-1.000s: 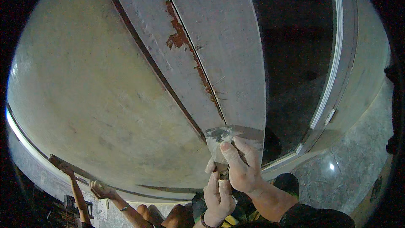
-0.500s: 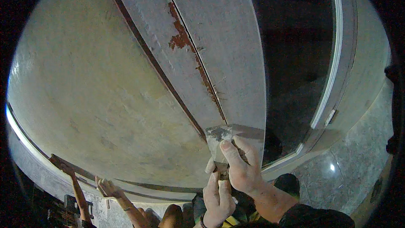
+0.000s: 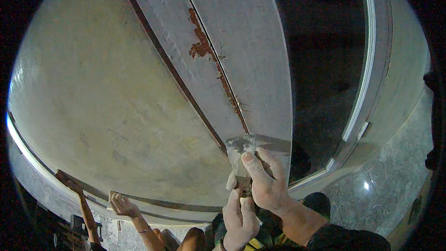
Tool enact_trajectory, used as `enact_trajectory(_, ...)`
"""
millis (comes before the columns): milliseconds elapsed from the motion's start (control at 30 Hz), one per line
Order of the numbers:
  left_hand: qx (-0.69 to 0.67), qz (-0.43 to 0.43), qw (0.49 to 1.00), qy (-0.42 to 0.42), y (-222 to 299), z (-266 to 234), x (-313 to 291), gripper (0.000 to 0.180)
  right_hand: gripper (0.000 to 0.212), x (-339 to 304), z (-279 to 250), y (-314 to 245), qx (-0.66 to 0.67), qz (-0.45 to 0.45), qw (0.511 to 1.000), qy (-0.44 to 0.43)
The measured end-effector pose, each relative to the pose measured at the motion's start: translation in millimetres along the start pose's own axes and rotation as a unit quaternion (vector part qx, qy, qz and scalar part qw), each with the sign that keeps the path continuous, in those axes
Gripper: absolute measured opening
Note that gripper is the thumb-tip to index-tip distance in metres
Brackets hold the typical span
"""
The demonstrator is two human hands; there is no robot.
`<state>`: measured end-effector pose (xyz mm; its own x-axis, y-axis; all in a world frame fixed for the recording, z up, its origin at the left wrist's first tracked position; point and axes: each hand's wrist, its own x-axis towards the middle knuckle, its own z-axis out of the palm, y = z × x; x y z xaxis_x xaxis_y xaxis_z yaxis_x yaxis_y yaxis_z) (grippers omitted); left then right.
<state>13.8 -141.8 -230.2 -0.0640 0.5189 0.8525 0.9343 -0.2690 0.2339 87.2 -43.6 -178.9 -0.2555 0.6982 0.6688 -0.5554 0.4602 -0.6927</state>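
Note:
In both my hands is a putty knife with a wide, flat metal blade (image 3: 240,148), smeared with grey-white residue. My right hand (image 3: 269,183), dusted white, is closed around it with the thumb laid along the blade's face. Below, my left hand (image 3: 240,223) is closed at the handle end, which the fingers partly hide. The blade's top edge lies against a grey-painted door panel (image 3: 260,79), just under the lower end of a dark seam. Along that seam runs a strip of reddish-brown bare patch (image 3: 201,46) where the grey coat is broken.
A large yellowish-grey wall panel (image 3: 111,97) fills the left, edged by a brown strip (image 3: 158,49). At right are a dark opening (image 3: 325,65), a white frame (image 3: 369,65) and a tiled floor (image 3: 371,195). Another person's hands (image 3: 124,206) work along the panel's lower edge.
The putty knife and my hands have barely shifted, the blade edging slightly up the panel. One of the other person's hands has gone from spread fingers to curled ones.

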Motion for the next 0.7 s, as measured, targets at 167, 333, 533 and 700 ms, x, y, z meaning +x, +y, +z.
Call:
enact_trajectory(167, -0.21, -0.22, 0.951, -0.063, 3, 4, -13, 0.039, 0.017, 2, -4, -1, 0.02, 0.094, 0.995, 0.011)
enact_trajectory(333, -0.193, -0.225, 0.952, -0.082, 5, -1, -16, 0.045, 0.015, 7, -2, -13, 0.053, 0.172, 0.983, 0.02)
enact_trajectory(533, -0.291, -0.319, 0.895, -0.11, 10, -12, 8, 0.039, 0.019, 16, 5, -22, 0.091, 0.152, 0.984, 0.022)
enact_trajectory(700, -0.319, -0.25, 0.914, -0.016, 14, -12, 24, 0.034, 0.022, 19, 7, -27, 0.096, 0.155, 0.983, 0.025)
